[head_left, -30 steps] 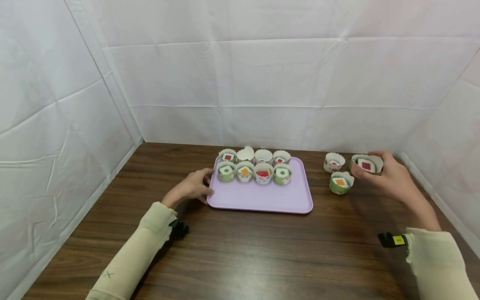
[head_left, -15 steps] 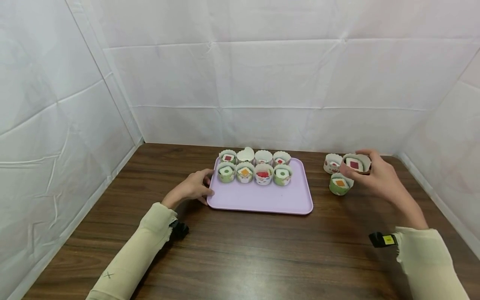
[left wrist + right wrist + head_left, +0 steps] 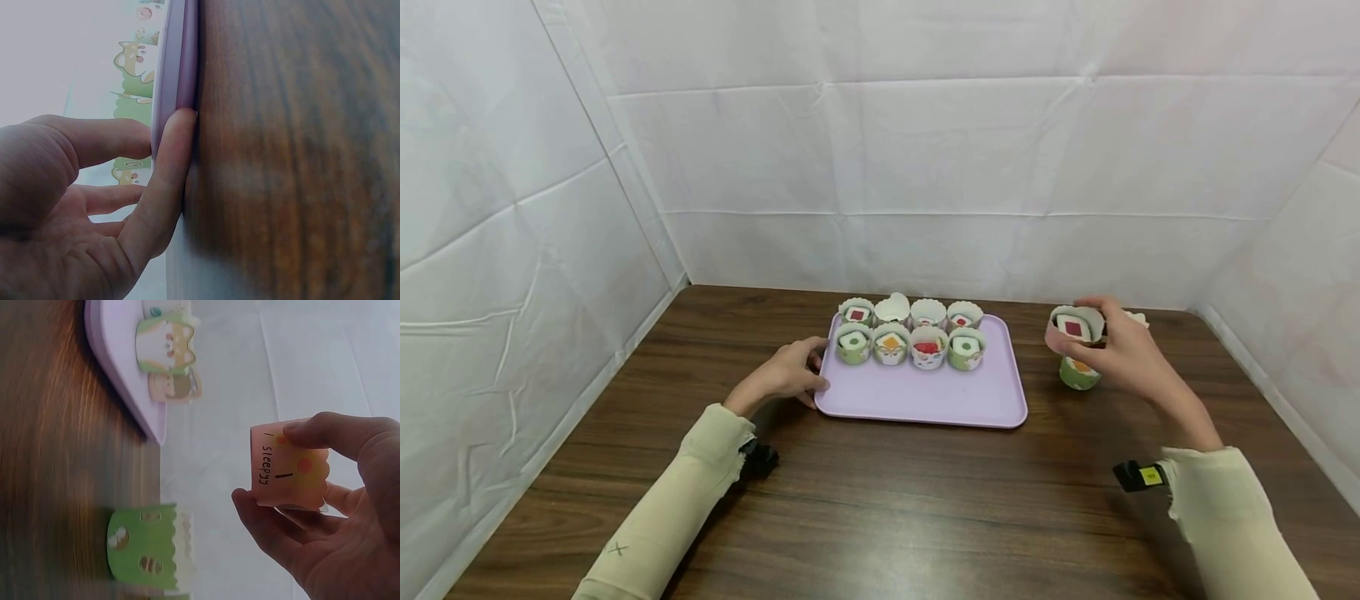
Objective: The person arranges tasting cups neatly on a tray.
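My left hand (image 3: pixel 786 371) pinches the left edge of a lilac tray (image 3: pixel 925 398); in the left wrist view its fingers (image 3: pixel 172 156) are on the rim. My right hand (image 3: pixel 1123 346) holds a pink paper baking cup (image 3: pixel 290 465) by its sides, raised off the table. Inside that cup lies a white square piece with a dark red centre (image 3: pixel 1072 327). Below it stands a green paper cup (image 3: pixel 144 547) with an orange-centred piece. The cup with red marks seen earlier behind it is hidden in the head view.
Two rows of filled paper cups (image 3: pixel 890 346) stand along the tray's back half. Another pale scalloped cup edge (image 3: pixel 1138 318) shows behind my right hand. White cloth walls (image 3: pixel 932 167) border the brown wooden table (image 3: pixel 925 500).
My right hand has carried the pink cup leftward, over the green cup, uncovering a pale cup edge behind the hand. The left hand and the tray have not visibly moved.
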{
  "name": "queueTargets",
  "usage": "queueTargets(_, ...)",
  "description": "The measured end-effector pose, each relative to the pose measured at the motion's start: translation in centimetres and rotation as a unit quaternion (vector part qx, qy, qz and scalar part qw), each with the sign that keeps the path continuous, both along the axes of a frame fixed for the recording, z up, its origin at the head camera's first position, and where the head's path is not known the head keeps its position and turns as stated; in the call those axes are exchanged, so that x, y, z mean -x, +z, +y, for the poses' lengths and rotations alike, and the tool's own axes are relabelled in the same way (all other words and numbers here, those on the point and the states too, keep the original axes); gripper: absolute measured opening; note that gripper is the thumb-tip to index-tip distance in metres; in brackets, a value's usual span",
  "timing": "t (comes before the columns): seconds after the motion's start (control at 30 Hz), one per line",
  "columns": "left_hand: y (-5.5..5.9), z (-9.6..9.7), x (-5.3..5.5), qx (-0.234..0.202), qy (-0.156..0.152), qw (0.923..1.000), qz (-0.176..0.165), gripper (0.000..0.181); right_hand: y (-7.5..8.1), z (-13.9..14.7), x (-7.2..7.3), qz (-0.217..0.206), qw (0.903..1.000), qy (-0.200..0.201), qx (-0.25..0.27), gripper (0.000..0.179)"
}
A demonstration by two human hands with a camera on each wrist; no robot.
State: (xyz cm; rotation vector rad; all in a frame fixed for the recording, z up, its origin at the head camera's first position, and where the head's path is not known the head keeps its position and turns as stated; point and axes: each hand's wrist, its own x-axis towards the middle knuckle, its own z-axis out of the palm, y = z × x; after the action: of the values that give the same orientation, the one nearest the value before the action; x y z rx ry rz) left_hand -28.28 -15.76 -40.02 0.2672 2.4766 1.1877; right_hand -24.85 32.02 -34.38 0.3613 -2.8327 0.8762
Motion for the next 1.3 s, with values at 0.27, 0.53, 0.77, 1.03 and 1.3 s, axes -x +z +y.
queueTargets(0.27,0.3,0.1,-0.1,-0.002,-0.001,1.0,-0.001,0.078,-0.2,-2.2,0.6,-0.002,0.9999,0.014,-0.002,0.074)
queueTargets(0.53,0.3,0.1,-0.2,-0.001,-0.001,1.0,-0.003,0.078,-0.4,-4.3,1.0,-0.012,0.9996,0.025,-0.004,0.076)
queueTargets(0.77,0.2,0.2,0.0,-0.005,-0.003,1.0,-0.004,0.079,-0.7,-5.7,1.2,-0.017,0.9994,0.031,0.002,0.077)
queueTargets(1.03,0.3,0.1,-0.1,-0.007,-0.003,1.0,-0.002,0.079,-1.1,-7.7,1.7,0.004,0.9978,0.065,0.007,0.064)
queueTargets(1.3,0.3,0.1,-0.2,-0.006,-0.005,1.0,-0.002,0.078,-1.5,-10.1,1.9,-0.016,0.9962,0.086,-0.005,0.066)
